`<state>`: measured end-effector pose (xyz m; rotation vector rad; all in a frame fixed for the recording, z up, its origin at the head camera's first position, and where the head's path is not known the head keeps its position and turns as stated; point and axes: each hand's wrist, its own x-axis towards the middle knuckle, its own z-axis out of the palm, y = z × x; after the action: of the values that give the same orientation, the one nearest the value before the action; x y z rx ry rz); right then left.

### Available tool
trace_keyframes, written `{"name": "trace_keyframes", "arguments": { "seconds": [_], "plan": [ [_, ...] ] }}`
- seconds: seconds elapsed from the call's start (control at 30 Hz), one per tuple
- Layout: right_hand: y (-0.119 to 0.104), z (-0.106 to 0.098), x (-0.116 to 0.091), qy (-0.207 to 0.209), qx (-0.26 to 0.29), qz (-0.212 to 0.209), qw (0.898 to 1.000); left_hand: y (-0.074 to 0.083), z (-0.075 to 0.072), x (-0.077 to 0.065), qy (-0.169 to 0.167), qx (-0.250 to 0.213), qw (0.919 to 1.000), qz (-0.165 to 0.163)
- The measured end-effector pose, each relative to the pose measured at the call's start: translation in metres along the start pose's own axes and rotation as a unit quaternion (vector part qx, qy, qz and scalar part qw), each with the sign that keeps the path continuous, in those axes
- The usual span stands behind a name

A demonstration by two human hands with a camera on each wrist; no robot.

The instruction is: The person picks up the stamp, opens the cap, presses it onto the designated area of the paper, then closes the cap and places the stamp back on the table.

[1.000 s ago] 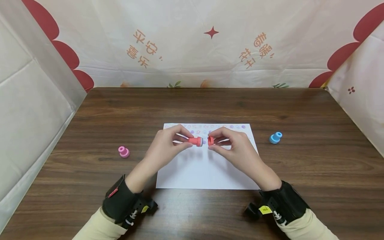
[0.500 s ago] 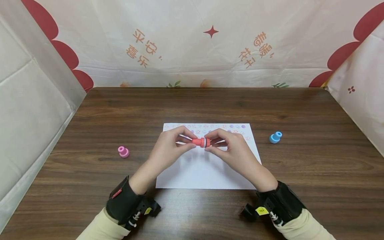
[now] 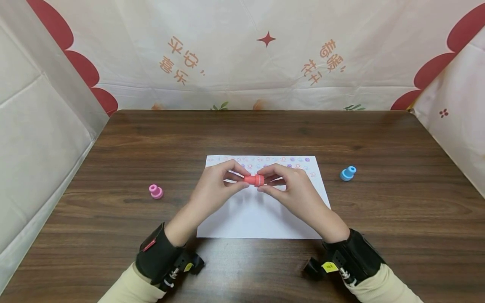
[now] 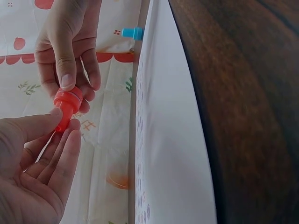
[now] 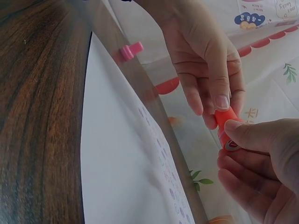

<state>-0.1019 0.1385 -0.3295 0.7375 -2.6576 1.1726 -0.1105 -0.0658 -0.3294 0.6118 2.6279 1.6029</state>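
Note:
A small red stamp (image 3: 250,180) is held level above the sheet of paper (image 3: 261,219), its cap (image 3: 259,180) fitted on the right end. My left hand (image 3: 212,185) pinches the narrow handle end between thumb and fingertips. On the capped end, the thumb and fingers of my right hand (image 3: 297,189) grip the cap. The left wrist view shows the stamp (image 4: 68,105) between both hands. A round printed emblem (image 5: 232,145) shows on the cap's end in the right wrist view. Rows of small coloured prints (image 3: 273,159) run along the paper's far edge.
A pink stamp (image 3: 155,192) stands on the brown wooden table (image 3: 159,143) left of the paper. A blue stamp (image 3: 348,173) stands to the right. A printed white cloth (image 3: 235,50) hangs behind the table's far edge.
The hands have come together. The red cap, apart from the stamp a second ago, has been pushed over its end, and the pale band between them is now covered.

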Motion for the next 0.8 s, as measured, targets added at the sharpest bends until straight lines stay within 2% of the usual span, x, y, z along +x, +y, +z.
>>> {"name": "trace_keyframes", "arguments": {
  "seconds": [0.33, 0.57, 0.8],
  "plan": [
    [-0.0015, -0.0025, 0.0008, 0.006, -0.005, -0.009, 1.0, 0.0019, 0.0008, 0.0007, 0.006, -0.007, 1.0, 0.0],
    [-0.0026, -0.0038, 0.0014, 0.004, -0.001, -0.01, 1.0, 0.0027, 0.0, -0.0002, 0.018, 0.007, 0.9998, 0.004],
    [-0.0027, -0.0039, 0.0023, -0.002, 0.002, -0.012, 1.0, 0.0033, 0.0003, -0.0016, 0.019, 0.01, 0.9998, -0.007]
  ]
}}
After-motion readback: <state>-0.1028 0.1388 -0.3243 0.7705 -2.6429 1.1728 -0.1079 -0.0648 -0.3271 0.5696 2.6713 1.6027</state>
